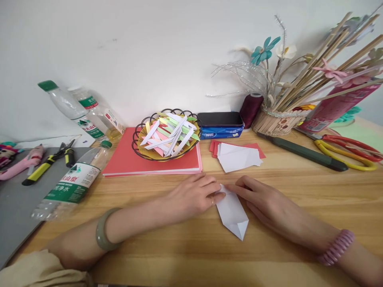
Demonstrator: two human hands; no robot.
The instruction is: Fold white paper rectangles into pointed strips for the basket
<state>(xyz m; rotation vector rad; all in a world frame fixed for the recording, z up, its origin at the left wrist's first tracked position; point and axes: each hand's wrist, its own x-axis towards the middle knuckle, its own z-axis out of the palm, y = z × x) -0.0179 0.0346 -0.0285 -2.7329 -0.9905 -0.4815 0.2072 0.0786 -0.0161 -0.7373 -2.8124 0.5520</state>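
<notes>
A folded white paper strip (231,211) lies aslant on the wooden table, its near end coming to a point with a small flap turned over. Along its upper left edge, my left hand (196,195) grips the paper between thumb and curled fingers. From the other side my right hand (267,201) pinches the far end with bent fingers, close to the left fingertips. Part of that far end is hidden under the fingers. Just beyond the hands, white paper pieces (239,156) lie over red ones (214,147).
A woven basket (140,149) of folded paper strips stands on red paper sheets (118,157). Plastic bottles (72,183) and a utility knife (42,169) are at left. A blue box (221,132), thread spool (251,109), dark green tool (308,152) and scissors (344,153) lie behind and right.
</notes>
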